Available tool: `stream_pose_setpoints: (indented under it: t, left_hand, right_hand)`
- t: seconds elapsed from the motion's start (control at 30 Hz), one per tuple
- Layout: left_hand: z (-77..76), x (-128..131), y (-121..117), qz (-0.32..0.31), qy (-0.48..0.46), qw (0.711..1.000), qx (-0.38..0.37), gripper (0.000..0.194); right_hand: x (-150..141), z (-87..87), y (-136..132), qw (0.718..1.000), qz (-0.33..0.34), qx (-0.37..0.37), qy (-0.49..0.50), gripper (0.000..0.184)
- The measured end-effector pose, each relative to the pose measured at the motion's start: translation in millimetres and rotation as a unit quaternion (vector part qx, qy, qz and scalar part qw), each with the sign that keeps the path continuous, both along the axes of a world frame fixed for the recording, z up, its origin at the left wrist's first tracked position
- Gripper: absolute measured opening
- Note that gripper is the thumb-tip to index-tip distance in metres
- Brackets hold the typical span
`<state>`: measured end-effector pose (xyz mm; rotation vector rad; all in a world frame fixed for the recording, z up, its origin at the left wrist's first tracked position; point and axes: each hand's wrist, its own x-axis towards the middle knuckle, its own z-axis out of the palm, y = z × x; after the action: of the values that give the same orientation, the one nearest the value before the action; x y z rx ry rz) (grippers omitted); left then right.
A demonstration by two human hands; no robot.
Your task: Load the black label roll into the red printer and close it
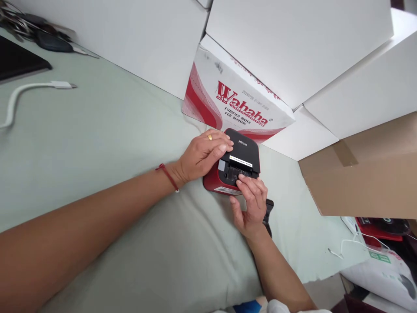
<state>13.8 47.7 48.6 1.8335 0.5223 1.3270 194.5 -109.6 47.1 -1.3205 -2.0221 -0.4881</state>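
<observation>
A small label printer (243, 148) with a black lid and red sides stands on the pale green cloth. A white warning strip runs across it, just above a dark recessed part at its near side. From the left, my left hand (206, 154) grips the printer, with its fingers over the lid's edge and a ring on one finger. My right hand (251, 200) is at the near right corner, fingertips on the dark recessed part and thumb by the lower edge. Partly hidden behind that hand lies a black object (269, 213) of unclear kind.
Directly behind the printer stands a Wahaha water carton (237, 100), among stacked white boxes (293, 43). A brown cardboard box (365, 169) is at right. Keys (52, 41), a dark flat device (19, 61) and a white cable (16, 95) lie at left.
</observation>
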Motion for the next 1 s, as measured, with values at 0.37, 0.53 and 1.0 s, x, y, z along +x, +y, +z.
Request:
stream_pose_setpoints:
  t: [0.37,0.53,1.0]
  left_hand:
    - [-5.8,-11.1,1.7,-0.055,0.062,0.996,0.045,0.024]
    - [-11.0,-15.2,0.3,-0.095,0.067,0.992,-0.049,0.058]
    - [-32.4,-9.5,-3.3,-0.205,-0.027,0.946,-0.25,0.104]
  right_hand:
    - [-0.8,4.2,-4.8,1.0,0.004,-0.02,0.004,0.054]
    - [-3.0,4.9,-4.6,1.0,-0.002,-0.016,0.007,0.056]
    - [-7.5,8.9,-7.7,0.999,-0.002,-0.041,0.036,0.056]
